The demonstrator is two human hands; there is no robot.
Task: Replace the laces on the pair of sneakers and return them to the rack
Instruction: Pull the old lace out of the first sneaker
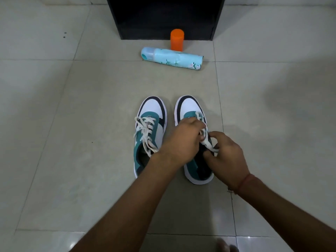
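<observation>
On the tiled floor [72,124], before a black rack [163,15], two teal-and-white sneakers stand side by side, toes toward the rack: left sneaker [151,113] laced, right sneaker [190,108] under both hands. Left hand [181,140] and right hand [227,159] sit close together, each pinching the white lace [205,140] over the right sneaker's tongue. Behind them, a pale blue spray can [172,59] lies on its side, just beside an upright orange cylinder [177,41].
</observation>
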